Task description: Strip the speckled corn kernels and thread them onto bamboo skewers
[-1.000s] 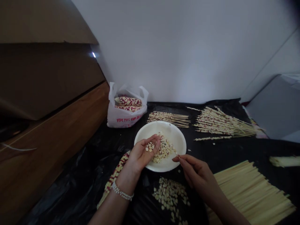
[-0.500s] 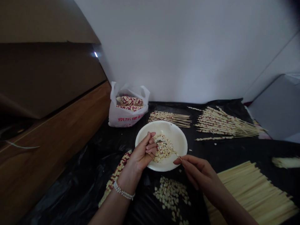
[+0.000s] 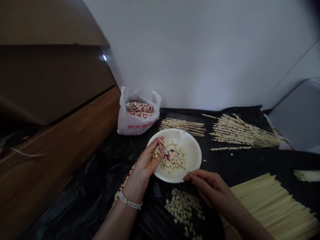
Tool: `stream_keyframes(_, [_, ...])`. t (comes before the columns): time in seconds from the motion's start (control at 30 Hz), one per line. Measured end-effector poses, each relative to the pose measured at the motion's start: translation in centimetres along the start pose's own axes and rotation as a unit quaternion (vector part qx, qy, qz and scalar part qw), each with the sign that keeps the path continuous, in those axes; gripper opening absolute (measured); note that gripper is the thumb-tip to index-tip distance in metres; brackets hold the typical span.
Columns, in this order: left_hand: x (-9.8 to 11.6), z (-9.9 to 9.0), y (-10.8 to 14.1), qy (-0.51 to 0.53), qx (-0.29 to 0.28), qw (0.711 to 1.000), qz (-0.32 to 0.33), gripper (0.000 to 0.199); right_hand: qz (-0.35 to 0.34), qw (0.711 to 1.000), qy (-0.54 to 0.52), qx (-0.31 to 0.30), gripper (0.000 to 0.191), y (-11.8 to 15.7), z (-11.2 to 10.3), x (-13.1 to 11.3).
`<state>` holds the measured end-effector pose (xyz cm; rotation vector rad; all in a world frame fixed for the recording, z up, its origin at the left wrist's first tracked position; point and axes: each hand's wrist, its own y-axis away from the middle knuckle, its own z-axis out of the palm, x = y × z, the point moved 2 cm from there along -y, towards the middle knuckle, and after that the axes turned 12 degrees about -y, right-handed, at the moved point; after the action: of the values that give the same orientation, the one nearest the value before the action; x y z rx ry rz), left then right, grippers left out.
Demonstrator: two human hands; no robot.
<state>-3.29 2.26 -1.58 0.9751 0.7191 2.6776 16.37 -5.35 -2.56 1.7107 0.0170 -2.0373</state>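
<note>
My left hand [image 3: 150, 156], with a beaded bracelet at the wrist, is over the left side of a white bowl [image 3: 193, 146]. Its fingers curl around pale corn kernels [image 3: 156, 152]. A thin wooden skewer [image 3: 163, 143] shows at its fingertips and slants down across the bowl toward my right hand [image 3: 207, 183]. My right hand pinches thumb and finger together by the bowl's lower right rim, apparently on the skewer's other end, where small pale kernels show. Loose kernels [image 3: 173, 163], pale with some dark red, lie in the bowl.
A white plastic bag [image 3: 136, 125] of red-speckled corn cobs stands behind. Kernel-covered skewers lie in a small bundle [image 3: 181, 126] and a larger one [image 3: 237, 131]. Bare skewers [image 3: 270, 203] are at right, loose kernels [image 3: 183, 206] in front. A cob [image 3: 125, 183] is partly under my left forearm.
My left fingers have loosened and turned, so the kernels in the palm and the skewer by the fingertips now show. My right hand has shifted slightly down and left.
</note>
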Motion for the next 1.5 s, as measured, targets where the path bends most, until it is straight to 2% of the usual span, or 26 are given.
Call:
stream_keyframes(0.1, [0.04,0.09,0.07,0.003,0.010,1.000,0.001,0.023,0.002,1.000,-0.008,0.001,0.043,-0.03,0.12,0.24])
stream_keyframes(0.33, [0.09,-0.15,-0.11,0.055,-0.041,0.997,-0.025,0.021,-0.009,1.000,0.002,-0.019,0.039,-0.28,0.25,0.13])
stream_keyframes(0.7, [0.01,-0.19,-0.27,0.029,-0.030,0.999,-0.015,0.031,-0.008,1.000,0.006,-0.009,0.039,-0.19,0.23,0.51])
stream_keyframes(1.03, [-0.08,0.16,-0.03,0.044,-0.019,0.999,0.002,0.019,0.005,1.000,-0.007,0.005,0.043,-0.12,-0.03,0.64])
stream_keyframes(1.5, [-0.18,0.27,-0.01,0.025,0.003,1.000,0.016,0.016,-0.002,1.000,-0.004,-0.002,0.038,0.15,-0.07,0.44])
